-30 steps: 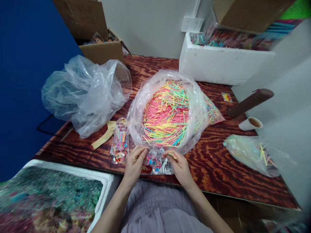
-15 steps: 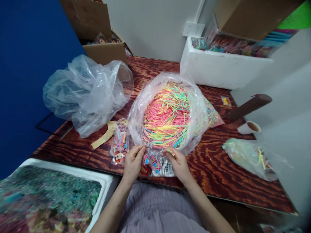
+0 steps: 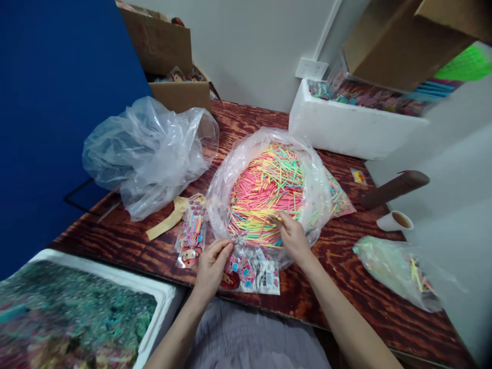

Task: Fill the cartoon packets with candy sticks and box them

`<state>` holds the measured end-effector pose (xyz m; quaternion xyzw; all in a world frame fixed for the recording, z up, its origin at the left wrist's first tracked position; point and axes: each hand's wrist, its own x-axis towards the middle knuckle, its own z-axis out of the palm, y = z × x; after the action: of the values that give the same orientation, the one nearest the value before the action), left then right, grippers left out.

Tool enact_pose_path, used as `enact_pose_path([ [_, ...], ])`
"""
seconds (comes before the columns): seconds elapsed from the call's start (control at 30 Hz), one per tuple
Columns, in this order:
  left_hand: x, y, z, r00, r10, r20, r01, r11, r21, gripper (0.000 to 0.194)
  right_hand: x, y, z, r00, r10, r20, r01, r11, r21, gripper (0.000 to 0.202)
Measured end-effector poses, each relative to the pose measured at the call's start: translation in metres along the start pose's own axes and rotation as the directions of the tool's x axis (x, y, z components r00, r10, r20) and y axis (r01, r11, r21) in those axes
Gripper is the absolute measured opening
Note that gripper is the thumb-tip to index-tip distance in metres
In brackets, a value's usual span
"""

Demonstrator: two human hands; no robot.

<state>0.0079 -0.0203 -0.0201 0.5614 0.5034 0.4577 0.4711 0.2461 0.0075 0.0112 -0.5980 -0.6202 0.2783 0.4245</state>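
A large clear plastic bag stands wide open, its rim rolled down around a heap of thin coloured sticks in pink, yellow, green and blue. My right hand is over the near right part of the heap, thumb and fingers closed on a few thin sticks at the fingertips. At the bag's near edge my left hand pinches the top of a small printed packet. Left of the bag, more printed packets lie overlapping near a strip of yellowish tape or paper.
A crumpled clear bag and cardboard box are at left; a white foam box is behind. At right are a brown cylinder, paper cup and small bag. Another foam box sits lower left.
My right hand has moved forward from the packet to over the coloured sticks. My left hand still pinches the packet's edge. The whole view has shifted slightly.
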Motion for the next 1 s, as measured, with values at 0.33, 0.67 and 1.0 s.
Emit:
enact_pose_path([
  [0.33,-0.003,0.02,0.008,0.997,0.02,0.08,-0.016,0.999,-0.051,0.018,0.001,-0.047,0.022,0.969,0.222,0.105,-0.217,0.574,0.79,0.023],
  [0.67,-0.013,0.014,0.014,0.991,-0.106,0.085,0.122,0.971,-0.204,0.019,-0.023,-0.067,0.04,0.935,0.237,0.263,-0.352,0.556,0.753,0.022],
  [1.0,-0.015,0.013,0.012,0.989,-0.134,0.062,0.146,0.949,-0.279,0.019,-0.05,-0.08,0.034,0.99,0.138,0.044,-0.142,0.874,0.464,0.027],
])
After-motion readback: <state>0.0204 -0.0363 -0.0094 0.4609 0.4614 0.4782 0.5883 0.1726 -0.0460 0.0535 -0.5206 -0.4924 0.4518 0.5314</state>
